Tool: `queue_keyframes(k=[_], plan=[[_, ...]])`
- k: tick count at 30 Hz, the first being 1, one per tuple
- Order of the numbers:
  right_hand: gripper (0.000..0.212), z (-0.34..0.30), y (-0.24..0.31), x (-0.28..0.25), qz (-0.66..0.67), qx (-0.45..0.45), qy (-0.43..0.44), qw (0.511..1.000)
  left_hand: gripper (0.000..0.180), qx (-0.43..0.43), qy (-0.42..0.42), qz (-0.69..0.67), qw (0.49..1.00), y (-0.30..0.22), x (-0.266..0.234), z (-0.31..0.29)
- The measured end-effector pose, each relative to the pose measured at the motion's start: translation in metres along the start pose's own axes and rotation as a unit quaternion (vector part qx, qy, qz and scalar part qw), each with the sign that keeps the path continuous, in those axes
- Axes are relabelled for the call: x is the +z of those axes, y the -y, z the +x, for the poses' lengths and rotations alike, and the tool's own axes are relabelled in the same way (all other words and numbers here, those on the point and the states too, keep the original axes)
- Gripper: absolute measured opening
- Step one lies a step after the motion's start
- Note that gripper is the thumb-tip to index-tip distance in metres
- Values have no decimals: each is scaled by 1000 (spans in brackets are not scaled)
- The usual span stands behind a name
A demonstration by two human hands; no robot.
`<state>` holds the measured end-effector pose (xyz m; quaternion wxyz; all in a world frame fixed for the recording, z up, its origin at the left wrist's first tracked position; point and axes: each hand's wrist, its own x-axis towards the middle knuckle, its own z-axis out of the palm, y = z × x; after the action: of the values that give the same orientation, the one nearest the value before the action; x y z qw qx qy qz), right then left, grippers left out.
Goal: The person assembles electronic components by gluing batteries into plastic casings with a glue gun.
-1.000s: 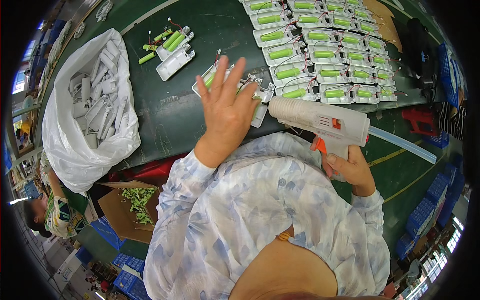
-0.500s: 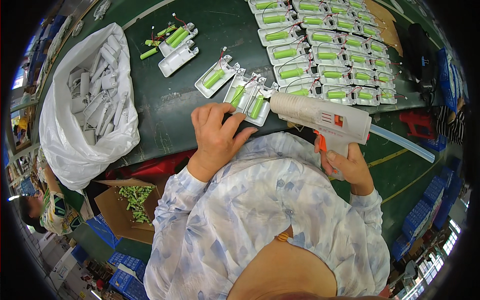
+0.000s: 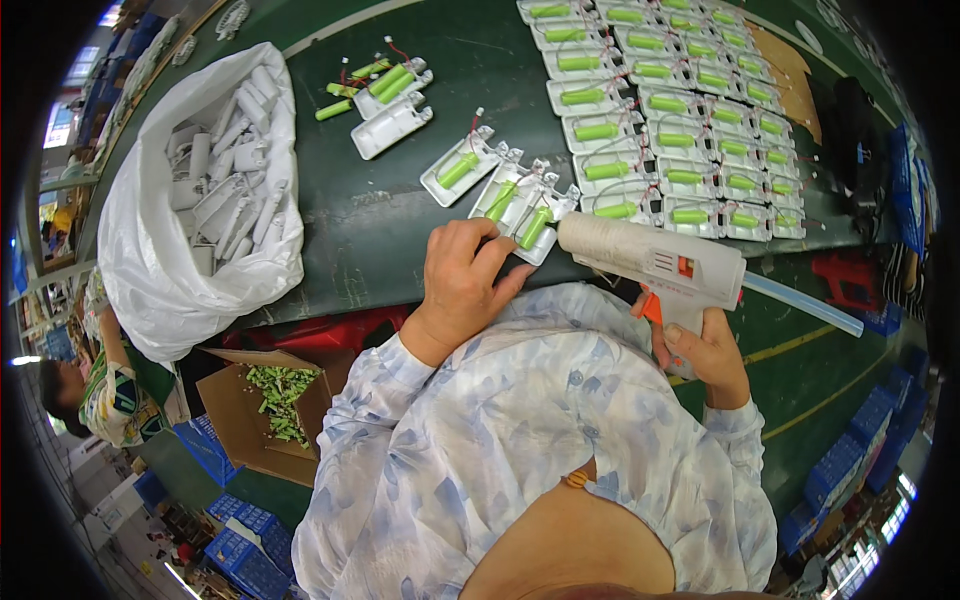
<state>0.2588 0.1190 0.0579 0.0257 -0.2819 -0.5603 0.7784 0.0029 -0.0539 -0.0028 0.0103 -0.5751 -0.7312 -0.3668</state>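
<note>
Dark green bench point(image 3: 350, 240); glue gun point(image 3: 650, 262) in right hand point(image 3: 708, 355), left hand point(image 3: 463, 285) at three open white shells point(image 3: 452, 196).
Positions relative to glue gun: white bag point(image 3: 150, 270) of plastic parts point(image 3: 240, 190) well to its left; rows of filled shells point(image 3: 683, 190) just beyond it. Right hand is wrapped round its handle, at the orange trigger point(image 3: 652, 306). Left hand, to the gun's left, has bent fingers at the near ends of the shells; fingertips are partly hidden, so cannot tell whether it pinches or merely rests. The three shells lie left of the gun's front end, each bearing a green cell point(image 3: 535, 228).
</note>
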Motion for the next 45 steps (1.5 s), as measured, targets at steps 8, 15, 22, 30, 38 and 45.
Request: queue_keyframes(k=[8,15,22,30,38,45], plan=[[55,5,-10,-2,59,-39,-11,997,19,-102,-69,-13,992,37,-39,14],[57,6,-15,-5,98,-44,2,994,29,-130,-70,197,969,90,-58,41],[70,7,-12,-4,129,-40,3,991,30,-122,5,147,982,79,-47,38],[73,11,-10,1,131,-47,-17,990,22,-175,-12,243,954,86,-63,13],[72,10,-13,-3,130,-44,-11,990,41,-101,-30,59,993,9,-50,3],[72,8,-19,-3,135,-60,-12,989,81,-145,2,84,986,-12,-13,7]])
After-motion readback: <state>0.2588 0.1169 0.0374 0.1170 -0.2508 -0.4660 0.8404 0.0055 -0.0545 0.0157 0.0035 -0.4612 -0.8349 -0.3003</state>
